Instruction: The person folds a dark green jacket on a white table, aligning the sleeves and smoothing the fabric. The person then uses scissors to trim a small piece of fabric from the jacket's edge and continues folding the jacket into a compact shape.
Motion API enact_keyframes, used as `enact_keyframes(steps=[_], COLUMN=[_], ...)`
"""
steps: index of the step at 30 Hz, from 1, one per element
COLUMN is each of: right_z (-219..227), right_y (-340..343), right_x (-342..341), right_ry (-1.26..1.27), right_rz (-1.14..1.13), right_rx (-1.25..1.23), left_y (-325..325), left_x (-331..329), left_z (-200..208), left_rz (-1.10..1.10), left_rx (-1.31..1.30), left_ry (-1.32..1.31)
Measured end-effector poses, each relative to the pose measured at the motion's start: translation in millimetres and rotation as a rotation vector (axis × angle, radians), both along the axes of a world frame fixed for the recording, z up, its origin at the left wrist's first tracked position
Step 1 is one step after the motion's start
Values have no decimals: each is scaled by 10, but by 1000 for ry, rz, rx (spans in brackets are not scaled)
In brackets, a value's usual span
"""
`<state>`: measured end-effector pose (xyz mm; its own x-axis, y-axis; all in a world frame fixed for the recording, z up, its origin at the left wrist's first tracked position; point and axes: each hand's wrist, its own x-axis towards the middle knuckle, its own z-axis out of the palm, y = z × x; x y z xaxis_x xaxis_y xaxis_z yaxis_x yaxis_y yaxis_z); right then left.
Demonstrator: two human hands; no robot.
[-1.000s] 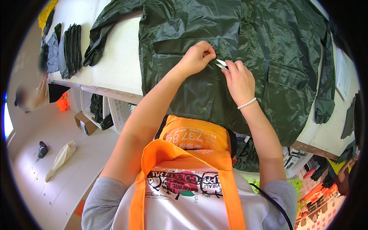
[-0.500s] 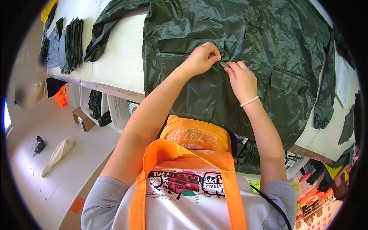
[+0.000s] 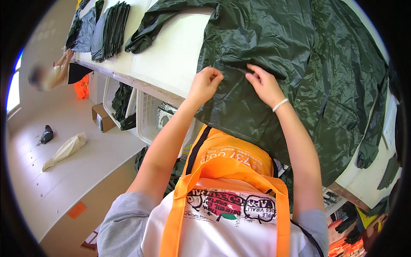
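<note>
A dark green, shiny jacket (image 3: pixel 261 111) with flap pockets lies spread over the table. Near its left edge, my left hand (image 3: pixel 206 84) is raised with thumb and fingertips pinched together; anything in the pinch is too small to make out. My right hand (image 3: pixel 266 87) rests at the pocket area of the jacket, index finger and thumb apart, the other fingers partly curled. Its palm is hidden, and no tool shows in it now. The cloth is bunched in folds beside the right fingertips.
The white table (image 3: pixel 171 51) carries a stack of dark folded pieces (image 3: pixel 110 32) at far left. Under its edge hang white baskets (image 3: pixel 143 120) with dark cloth. A co-worker's arms (image 3: pixel 64 62) reach the table at left. A cardboard box (image 3: pixel 102 116) stands on the floor.
My hands have moved apart, the left one off the pocket toward the jacket's left side. The small metal blade seen between them is out of sight. The view has shifted left.
</note>
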<state>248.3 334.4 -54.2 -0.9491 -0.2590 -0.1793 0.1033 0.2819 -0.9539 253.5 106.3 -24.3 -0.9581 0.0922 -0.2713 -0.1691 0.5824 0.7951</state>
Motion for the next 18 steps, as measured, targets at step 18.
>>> enact_keyframes(steps=[18], right_z=[-187], right_y=[-290], right_x=[-368], right_ry=[-156], right_rz=[-284], right_rx=[37], left_y=[-230], left_x=[-677], left_z=[-242], left_rz=[-538], left_rx=[-155], left_ry=[406])
